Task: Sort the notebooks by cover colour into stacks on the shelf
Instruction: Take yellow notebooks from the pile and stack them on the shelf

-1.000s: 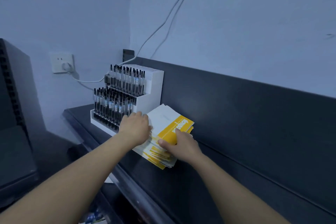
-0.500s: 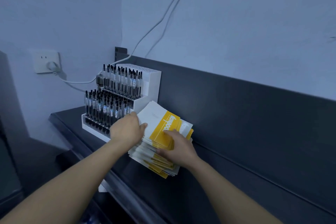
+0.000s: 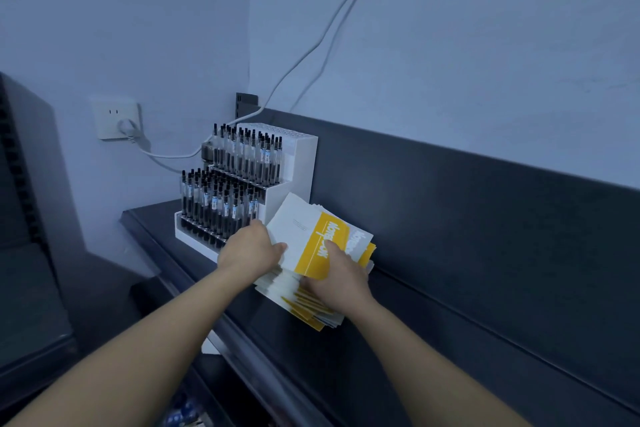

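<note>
Top notebooks (image 3: 304, 239), white-and-yellow covers, are sitting tilted above the stack (image 3: 311, 314), which is lying on the shelf (image 3: 415, 340) just right of the pen rack (image 3: 298, 166). Yellow band is running away from the person, with the white half facing the rack. Left hand (image 3: 247, 253) is gripping the rack-side edge. Right hand (image 3: 341, 284) is pinching the yellow band on the side away from the rack, thumb on top. Both are equally near, so a two-handed lift seems likely.

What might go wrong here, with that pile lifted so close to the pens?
The lifted notebooks, gripped by the left hand and right hand, are tilted and fanned; some might slip out. Their far corner is close to the pen rack and might knock pens. The stack below is uneven and might slide on the shelf.
</note>
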The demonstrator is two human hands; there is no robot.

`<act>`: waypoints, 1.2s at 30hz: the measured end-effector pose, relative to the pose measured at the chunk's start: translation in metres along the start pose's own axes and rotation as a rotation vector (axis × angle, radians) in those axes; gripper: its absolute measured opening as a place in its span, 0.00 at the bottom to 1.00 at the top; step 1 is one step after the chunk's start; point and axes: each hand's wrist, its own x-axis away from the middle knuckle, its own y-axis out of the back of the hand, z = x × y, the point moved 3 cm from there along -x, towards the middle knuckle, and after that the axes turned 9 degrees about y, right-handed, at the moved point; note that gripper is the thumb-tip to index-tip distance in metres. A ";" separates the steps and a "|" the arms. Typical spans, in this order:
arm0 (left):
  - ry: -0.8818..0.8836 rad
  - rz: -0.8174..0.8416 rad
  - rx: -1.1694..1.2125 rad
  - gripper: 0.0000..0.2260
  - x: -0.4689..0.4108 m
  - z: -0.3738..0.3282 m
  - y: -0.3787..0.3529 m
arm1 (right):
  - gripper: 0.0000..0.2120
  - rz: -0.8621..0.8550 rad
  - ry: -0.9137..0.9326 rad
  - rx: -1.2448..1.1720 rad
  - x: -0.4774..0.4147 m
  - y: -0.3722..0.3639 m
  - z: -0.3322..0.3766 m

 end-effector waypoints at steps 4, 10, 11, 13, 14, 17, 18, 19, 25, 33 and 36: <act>0.033 0.026 0.078 0.16 0.010 0.003 0.008 | 0.42 -0.008 0.054 -0.131 0.004 0.003 0.001; 0.188 0.232 0.564 0.09 0.029 0.003 0.008 | 0.42 -0.004 0.065 -0.288 0.016 0.007 -0.002; 0.201 0.238 0.605 0.08 0.031 0.004 0.007 | 0.44 0.005 0.049 -0.331 0.019 0.008 -0.002; 0.211 0.221 0.640 0.06 0.036 0.005 0.005 | 0.50 0.010 -0.006 -0.421 0.024 0.006 -0.003; 0.212 0.210 0.654 0.07 0.040 0.006 0.004 | 0.52 -0.006 -0.037 -0.487 0.026 0.004 -0.006; 0.207 0.192 0.720 0.05 0.055 0.006 -0.001 | 0.37 -0.069 -0.085 -0.580 0.033 -0.004 -0.016; 0.203 0.185 0.737 0.05 0.061 0.006 -0.002 | 0.32 -0.086 -0.099 -0.569 0.038 -0.003 -0.016; 0.200 0.182 0.753 0.06 0.067 0.007 -0.004 | 0.28 -0.101 -0.111 -0.555 0.043 -0.002 -0.017; 0.192 0.190 0.809 0.07 0.105 0.009 -0.013 | 0.15 -0.141 -0.255 -0.590 0.079 0.008 -0.019; 0.110 0.237 0.870 0.07 0.152 0.009 -0.028 | 0.08 -0.240 -0.320 -0.521 0.130 0.021 -0.021; 0.049 0.241 0.830 0.08 0.168 0.009 -0.030 | 0.08 -0.271 -0.311 -0.436 0.153 0.029 -0.017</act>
